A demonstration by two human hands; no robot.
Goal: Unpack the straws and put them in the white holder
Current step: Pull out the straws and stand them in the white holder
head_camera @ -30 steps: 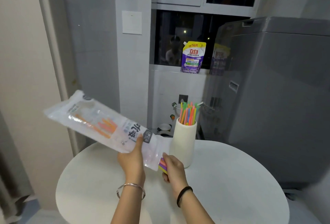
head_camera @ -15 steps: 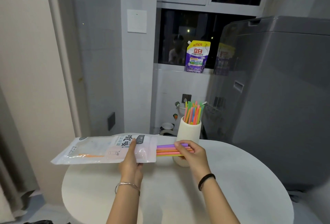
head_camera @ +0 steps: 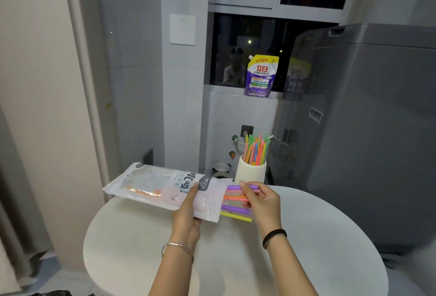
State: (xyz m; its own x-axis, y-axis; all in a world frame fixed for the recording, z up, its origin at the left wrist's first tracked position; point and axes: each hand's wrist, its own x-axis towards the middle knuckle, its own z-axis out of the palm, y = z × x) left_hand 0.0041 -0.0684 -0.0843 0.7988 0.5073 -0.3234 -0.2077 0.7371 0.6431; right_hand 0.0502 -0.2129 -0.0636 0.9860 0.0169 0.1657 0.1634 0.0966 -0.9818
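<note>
L hand closed on bag, held above worktop. R hand pinches straws sticking out of bag mouth.

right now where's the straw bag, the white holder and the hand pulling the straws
straw bag (head_camera: 165, 187): head view, middle of its printed face
white holder (head_camera: 250, 169): head view, front wall
right hand (head_camera: 262, 201): head view, back of the hand

A glossy translucent plastic straw bag, smooth bright plastic straws, a matt white cylindrical holder and a matt white round table are seen
</note>
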